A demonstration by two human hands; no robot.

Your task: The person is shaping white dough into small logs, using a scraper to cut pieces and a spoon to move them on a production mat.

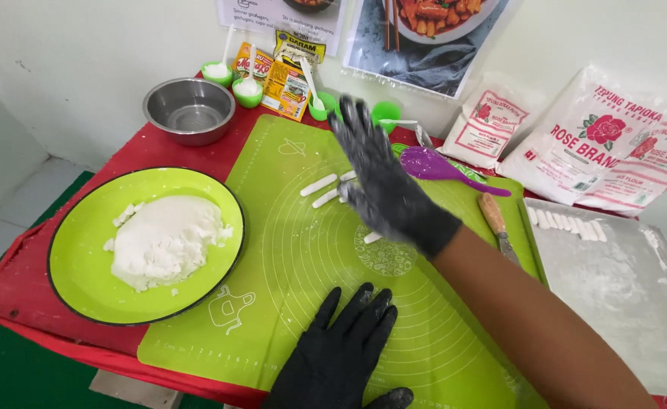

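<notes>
My right hand [383, 182], in a black glove dusted with flour, stretches flat over the green silicone mat [288, 250], fingers apart, above short white dough sticks [318, 185]. One more dough piece [372, 238] peeks out beneath the palm. My left hand [341, 352], also in a black glove, rests flat on the mat's near edge with fingers spread. Neither hand holds anything. A lime-green plate [83, 257] at the left carries a lump of white dough [163, 241].
A steel bowl [189, 110] stands at the back left, with small green cups and seasoning packets behind it. A purple spoon [443, 167] and a wooden-handled knife [499, 227] lie right of the mat. Flour bags [599, 144] lean on the wall. A floured tray [614, 280] holds several dough sticks.
</notes>
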